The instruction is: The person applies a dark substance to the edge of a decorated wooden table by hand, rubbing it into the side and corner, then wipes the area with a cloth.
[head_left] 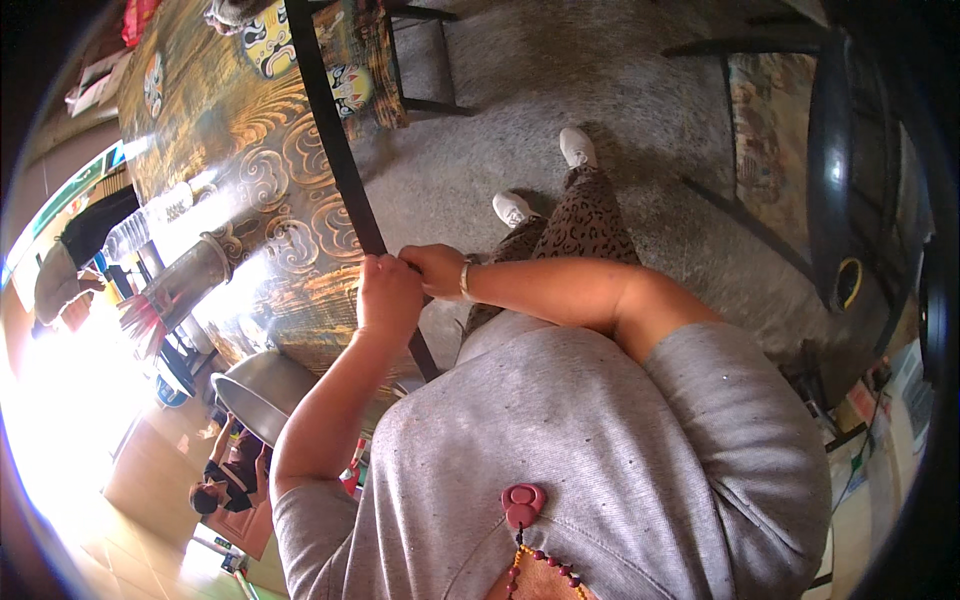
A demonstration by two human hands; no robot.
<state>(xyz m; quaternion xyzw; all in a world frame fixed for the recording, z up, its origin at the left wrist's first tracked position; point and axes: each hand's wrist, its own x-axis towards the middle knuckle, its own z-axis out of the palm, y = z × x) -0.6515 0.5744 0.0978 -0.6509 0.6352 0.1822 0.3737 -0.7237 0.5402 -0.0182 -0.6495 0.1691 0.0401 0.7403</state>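
My left hand [390, 297] is closed at the dark edge of a patterned wooden table [265, 130]. Right beside it, my right hand [436, 272] is also closed, with a light bracelet [465, 280] on its wrist. The two hands touch each other. A small dark bit shows between them, but the fingers hide what it is. Near my left forearm, a large metal bowl [262, 392] stands tilted in view by the table. Farther along the tabletop is a cylindrical holder [190, 272] with a bundle of thin reddish sticks in it.
A clear plastic bottle [145, 228] is at the table's far left side. A grey cloth [232, 14] lies at the top. On the right stands a black-framed chair [775, 130] on the grey floor [560, 70]. Another person [235, 475] is at the lower left, near bright light.
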